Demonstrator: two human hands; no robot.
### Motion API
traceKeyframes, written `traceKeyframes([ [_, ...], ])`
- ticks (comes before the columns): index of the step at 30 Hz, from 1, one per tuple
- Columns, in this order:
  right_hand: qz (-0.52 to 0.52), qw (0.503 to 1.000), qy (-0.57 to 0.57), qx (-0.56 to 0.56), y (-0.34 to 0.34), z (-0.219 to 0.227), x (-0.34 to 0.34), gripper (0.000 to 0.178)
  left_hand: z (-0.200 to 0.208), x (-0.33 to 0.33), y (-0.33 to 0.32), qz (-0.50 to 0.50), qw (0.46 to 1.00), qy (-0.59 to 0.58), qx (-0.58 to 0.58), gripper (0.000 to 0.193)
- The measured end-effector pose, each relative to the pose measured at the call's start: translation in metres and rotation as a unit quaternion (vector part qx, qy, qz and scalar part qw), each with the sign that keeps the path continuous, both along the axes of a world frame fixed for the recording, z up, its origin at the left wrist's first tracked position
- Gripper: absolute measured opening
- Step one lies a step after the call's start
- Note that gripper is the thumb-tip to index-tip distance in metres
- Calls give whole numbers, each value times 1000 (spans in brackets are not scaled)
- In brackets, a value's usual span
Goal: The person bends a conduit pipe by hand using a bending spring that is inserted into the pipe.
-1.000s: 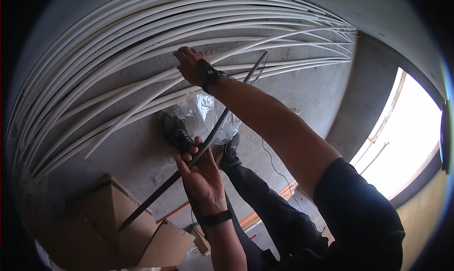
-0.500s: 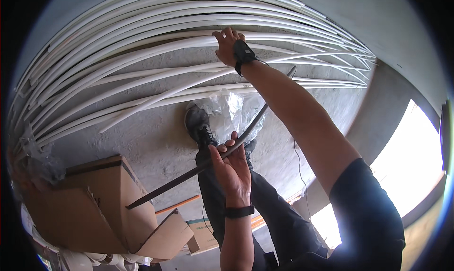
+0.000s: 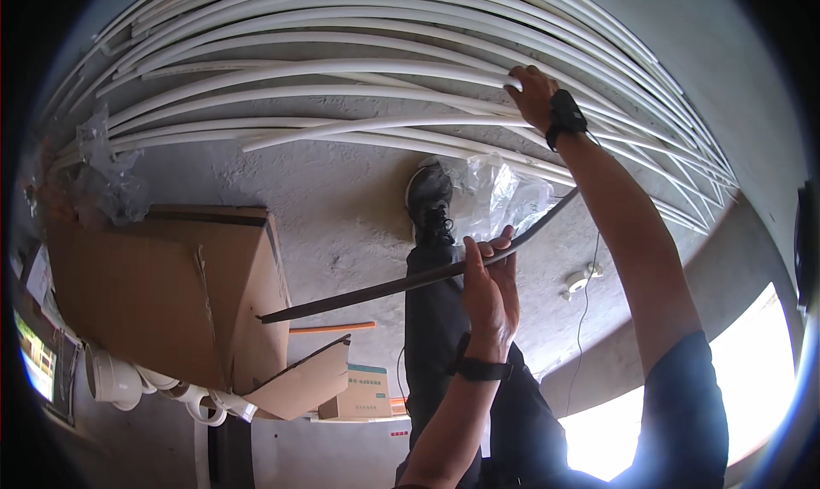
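Note:
My left hand, palm up, has its thumb and fingers around a long, slim dark rod. The rod curves gently; its left end lies across the view of a cardboard box, and its other end points up toward the white pipes. Further away, my right hand reaches over and is closed on one white pipe of a long row on the floor. The fingertips of that hand are partly hidden behind the pipe and knuckles. Each wrist wears a black band.
A large open cardboard box stands at the left, with white pipe fittings beyond it. Clear plastic film lies beside my black shoe. A smaller carton, an orange pipe and a thin cable are nearby.
The view has shifted, so the box, shoe and pipes sit elsewhere in it. My right hand has moved rightward along the pipes. The dark rod now lies at a flatter slant in my left hand.

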State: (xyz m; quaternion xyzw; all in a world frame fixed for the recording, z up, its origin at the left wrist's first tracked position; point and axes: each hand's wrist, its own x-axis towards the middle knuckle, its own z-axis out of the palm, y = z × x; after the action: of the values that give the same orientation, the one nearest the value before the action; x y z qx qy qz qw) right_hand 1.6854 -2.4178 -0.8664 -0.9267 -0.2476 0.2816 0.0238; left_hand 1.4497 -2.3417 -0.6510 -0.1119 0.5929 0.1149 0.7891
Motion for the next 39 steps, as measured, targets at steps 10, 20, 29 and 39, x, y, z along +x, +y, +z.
traceKeyframes([
  [10,20,996,55,68,-22,73,29,34,-5,7,-10,-2,1000,-21,16,33],
  [20,116,983,126,60,-30,226,0,32,3,-2,-5,-22,999,3,46,36],
  [29,75,985,148,53,-65,344,-14,48,106,8,-30,-88,994,-2,72,41],
  [39,60,985,73,145,-82,458,-58,48,198,-31,-12,-154,973,-39,167,47],
])
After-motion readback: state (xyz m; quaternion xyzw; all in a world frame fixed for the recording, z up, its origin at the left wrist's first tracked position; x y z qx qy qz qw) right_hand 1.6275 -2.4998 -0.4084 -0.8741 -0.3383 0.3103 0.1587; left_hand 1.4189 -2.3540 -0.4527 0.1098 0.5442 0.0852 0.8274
